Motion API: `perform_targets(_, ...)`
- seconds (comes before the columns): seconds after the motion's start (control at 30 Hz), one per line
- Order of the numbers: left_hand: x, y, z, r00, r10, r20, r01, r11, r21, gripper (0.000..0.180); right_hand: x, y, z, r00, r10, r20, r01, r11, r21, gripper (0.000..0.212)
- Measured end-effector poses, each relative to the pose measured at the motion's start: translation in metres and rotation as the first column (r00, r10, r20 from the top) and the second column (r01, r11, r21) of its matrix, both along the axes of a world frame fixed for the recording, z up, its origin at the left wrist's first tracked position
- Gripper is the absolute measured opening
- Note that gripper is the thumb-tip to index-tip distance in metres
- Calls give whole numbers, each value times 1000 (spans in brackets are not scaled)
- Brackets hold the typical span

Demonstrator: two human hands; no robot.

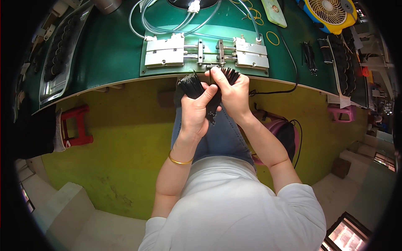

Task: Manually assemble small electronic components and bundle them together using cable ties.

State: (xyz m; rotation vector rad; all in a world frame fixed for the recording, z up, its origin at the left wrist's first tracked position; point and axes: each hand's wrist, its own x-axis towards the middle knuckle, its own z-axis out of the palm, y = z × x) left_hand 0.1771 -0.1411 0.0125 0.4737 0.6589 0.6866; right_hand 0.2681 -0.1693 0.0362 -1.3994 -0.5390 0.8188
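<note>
Just in front of the bench edge, my left hand (194, 112) is closed around a thick bundle of thin black wires (191, 86). The cut ends of the bundle fan out above its thumb. My right hand (235, 95) grips more of the wires, their tips showing past its fingers, with its thumb pressed on top. Between the palms the black strands run together and hang down to a point, so I cannot tell whether they form one bundle or two. Directly beyond my hands sits a metal clamping fixture with a left cylinder block (165, 53) and a right cylinder block (252, 54).
Clear air hoses (167, 30) loop over the green bench (109, 50). Yellow rubber bands (272, 38), a loose bunch of black wires (309, 58) and a blue-yellow fan (328, 12) lie right. A tray (63, 54) stands left. Below are a red stool (77, 127) and a pink stool (341, 113).
</note>
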Motion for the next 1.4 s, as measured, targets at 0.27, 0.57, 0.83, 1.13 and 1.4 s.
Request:
perform_targets(0.27, 4, -2, -1, 999, 42, -12, -41, 998, 45, 9, 0, 0, 11, 999, 19, 36, -14, 989, -150, 18)
perform_targets(0.57, 5, 0, 4, 1000, 30, -8, -29, 995, 93, 6, 3, 2, 8, 999, -33, 17, 36, 984, -172, 19)
perform_targets(0.83, -11, 4, 12, 992, -63, 111, 64, 998, -11, 12, 3, 1, -5, 986, 29, 162, -26, 999, -21, 20)
perform_targets(1.13, -15, 0, 6, 995, -62, 80, 61, 998, 13, 19, -1, -3, 10, 995, 55, 88, -50, 997, -57, 17)
perform_targets(1.4, -13, 1, 1, 993, -83, 79, 84, 996, -9, 16, 1, -4, 6, 992, 59, 115, -53, 997, -54, 16)
